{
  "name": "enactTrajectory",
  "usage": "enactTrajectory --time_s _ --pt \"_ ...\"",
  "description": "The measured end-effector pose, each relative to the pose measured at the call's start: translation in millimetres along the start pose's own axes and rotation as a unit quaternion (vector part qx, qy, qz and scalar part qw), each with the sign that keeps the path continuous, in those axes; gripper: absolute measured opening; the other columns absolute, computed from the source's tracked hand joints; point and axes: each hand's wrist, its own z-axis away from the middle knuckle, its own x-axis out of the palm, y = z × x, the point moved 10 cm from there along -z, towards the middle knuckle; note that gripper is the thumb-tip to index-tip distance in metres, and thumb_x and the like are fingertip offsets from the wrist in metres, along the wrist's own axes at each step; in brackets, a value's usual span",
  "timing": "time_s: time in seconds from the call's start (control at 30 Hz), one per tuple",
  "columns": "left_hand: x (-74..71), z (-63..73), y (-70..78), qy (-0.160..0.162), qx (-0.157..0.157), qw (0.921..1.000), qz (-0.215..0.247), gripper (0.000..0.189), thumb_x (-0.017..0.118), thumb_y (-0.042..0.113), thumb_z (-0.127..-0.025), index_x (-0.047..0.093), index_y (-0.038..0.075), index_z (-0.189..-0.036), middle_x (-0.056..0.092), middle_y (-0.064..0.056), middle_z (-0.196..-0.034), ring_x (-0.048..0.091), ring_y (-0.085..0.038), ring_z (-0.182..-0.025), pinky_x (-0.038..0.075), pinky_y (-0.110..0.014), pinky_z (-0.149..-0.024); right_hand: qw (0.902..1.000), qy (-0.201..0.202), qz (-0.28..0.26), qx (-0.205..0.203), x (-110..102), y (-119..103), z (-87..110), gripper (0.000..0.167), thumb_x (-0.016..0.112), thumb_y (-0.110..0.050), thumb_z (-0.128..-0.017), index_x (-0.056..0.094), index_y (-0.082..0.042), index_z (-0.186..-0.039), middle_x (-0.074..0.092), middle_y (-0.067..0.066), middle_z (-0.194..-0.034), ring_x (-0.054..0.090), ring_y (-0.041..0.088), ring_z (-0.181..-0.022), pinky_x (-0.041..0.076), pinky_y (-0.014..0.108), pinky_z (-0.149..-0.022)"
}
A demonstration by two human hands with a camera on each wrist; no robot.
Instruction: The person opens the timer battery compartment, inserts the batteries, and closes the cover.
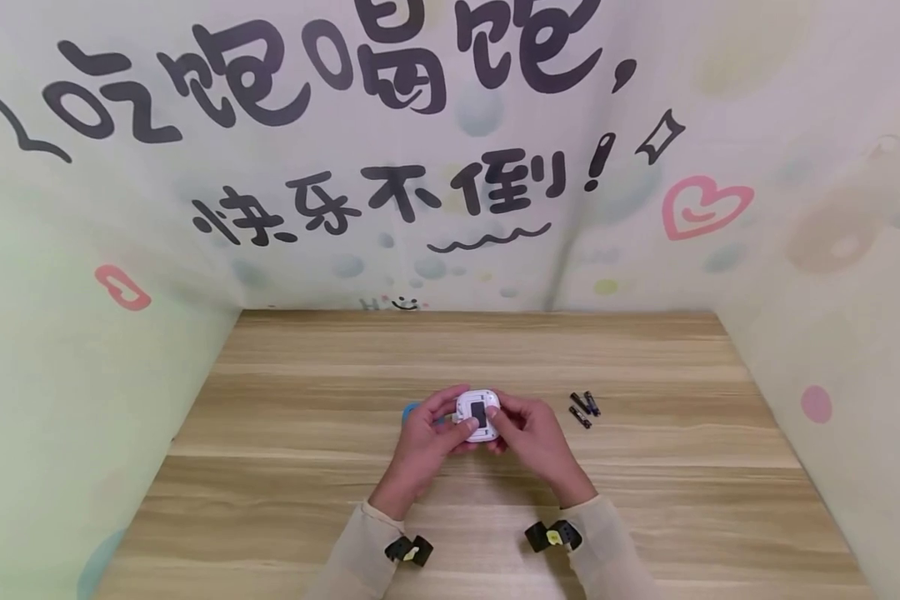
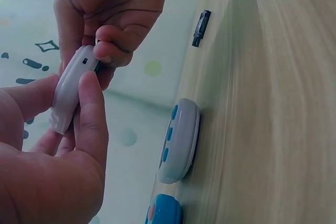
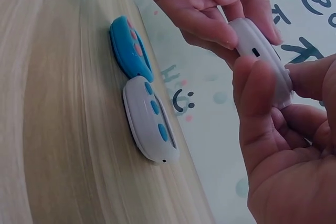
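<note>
Held white device [image 1: 478, 415]: raised above the table [image 1: 330, 358], back toward the head camera, a dark rectangle [image 1: 479, 412] at its centre.
Left hand [image 1: 425, 433]: grips the nine-o'clock side, its thumb on the back toward seven o'clock.
Right hand [image 1: 532, 435]: grips the device at three o'clock, thumb on the back beside the dark rectangle (its other fingers are partly hidden from above).
Thumb pressure: if one thumb pushes harder than the other hand steadies, the smooth, rounded case could twist or pop out of the fingertips.
Dark rectangle: whether it is an open bay or a cover is hard to tell; if something loose sits there, tilting could spill it.
Batteries [image 1: 581, 405]: three small dark cylinders, apparently batteries, at three o'clock from the device, well apart; being round, they could roll if the right sleeve [image 1: 607, 542] brushes them.
White device with blue buttons [image 2: 180, 140] and blue device [image 3: 127, 51]: on the table, the blue one at nine o'clock; a careless left hand could knock it, or a dropped case strike either.
</note>
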Motion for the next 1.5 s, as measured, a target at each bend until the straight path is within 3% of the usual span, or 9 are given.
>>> enactTrajectory --time_s 0.2,0.43,0.57,0.67,0.87,1.03,1.23,1.5 --pt "0.1 0.1 0.3 0.004 0.005 1.0 0.002 0.059 0.075 0.0 -0.096 0.053 0.001 -0.151 0.061 -0.024 -0.141 0.076 -0.014 -0.091 0.067 -0.051 -0.088 0.9997 0.01 0.016 -0.016 0 -4 2.4 0.034 0.062 -0.014 -0.108 0.067 -0.001 -0.139 0.074 0.015 -0.09 0.068 0.017 -0.063 0.066 0.046 -0.06" --pt "-2.6 -1.1 0.8 0.013 0.004 0.9999 0.002 0.06 0.075 -0.001 -0.096 0.053 0.002 -0.151 0.061 -0.023 -0.14 0.075 -0.015 -0.091 0.068 -0.05 -0.087 0.9998 0.016 0.009 -0.005 -2 -4 3.0 0.038 0.061 -0.017 -0.109 0.065 -0.001 -0.143 0.075 0.017 -0.089 0.071 0.019 -0.066 0.067 0.048 -0.065" --pt "-3.6 -1.1 -0.1 0.018 0.001 0.9998 0.003 0.059 0.075 -0.001 -0.096 0.054 0.003 -0.151 0.061 -0.024 -0.14 0.074 -0.016 -0.093 0.069 -0.045 -0.085 0.9993 0.034 0.013 0.006 -7 -1 2.7 0.037 0.064 -0.02 -0.108 0.067 -0.005 -0.142 0.077 0.019 -0.096 0.073 0.024 -0.07 0.068 0.044 -0.065" --pt "-3.6 -0.6 -0.3 0.022 0.0 0.9997 0.005 0.059 0.075 -0.002 -0.095 0.055 0.002 -0.15 0.061 -0.024 -0.138 0.074 -0.017 -0.094 0.069 -0.039 -0.082 0.9971 0.068 0.034 0.005 -16 -1 4.0 0.032 0.07 -0.019 -0.104 0.074 -0.007 -0.133 0.077 0.015 -0.101 0.07 0.023 -0.075 0.065 0.032 -0.063" --pt "-3.5 0.3 -0.3 0.026 0.004 0.9996 0.01 0.059 0.075 -0.005 -0.094 0.056 0.003 -0.149 0.062 -0.024 -0.136 0.075 -0.018 -0.095 0.069 -0.036 -0.079 0.9944 0.103 -0.001 0.022 -28 3 3.9 0.021 0.077 -0.012 -0.097 0.08 -0.002 -0.116 0.074 0.009 -0.091 0.063 0.014 -0.071 0.057 0.023 -0.06" --pt "-5.6 0.0 -1.9 0.03 0.005 0.9995 0.009 0.061 0.075 -0.006 -0.093 0.053 -0.001 -0.15 0.062 -0.026 -0.137 0.075 -0.018 -0.094 0.07 -0.038 -0.079 0.9959 0.083 -0.019 0.03 -33 11 1.1 0.026 0.078 -0.01 -0.096 0.076 0.001 -0.12 0.074 0.012 -0.086 0.066 0.018 -0.067 0.06 0.026 -0.06" --pt "-9.5 0.1 -4.5 0.038 0.001 0.9993 0.005 0.059 0.075 -0.005 -0.092 0.055 -0.001 -0.148 0.064 -0.025 -0.134 0.075 -0.018 -0.093 0.069 -0.048 -0.083 0.9988 0.019 0.03 0.035 -37 26 4.6 0.038 0.077 -0.009 -0.097 0.07 -0.001 -0.133 0.077 0.014 -0.089 0.071 0.026 -0.071 0.064 0.03 -0.065" --pt "-13.9 1.8 -6.0 0.046 -0.007 0.9989 0.0 0.059 0.075 -0.006 -0.092 0.057 0.002 -0.148 0.063 -0.022 -0.131 0.074 -0.018 -0.093 0.069 -0.046 -0.082 0.9926 -0.025 0.107 0.053 -42 45 14.8 0.033 0.079 -0.011 -0.096 0.073 -0.005 -0.128 0.077 0.006 -0.087 0.072 0.021 -0.073 0.065 0.03 -0.066"
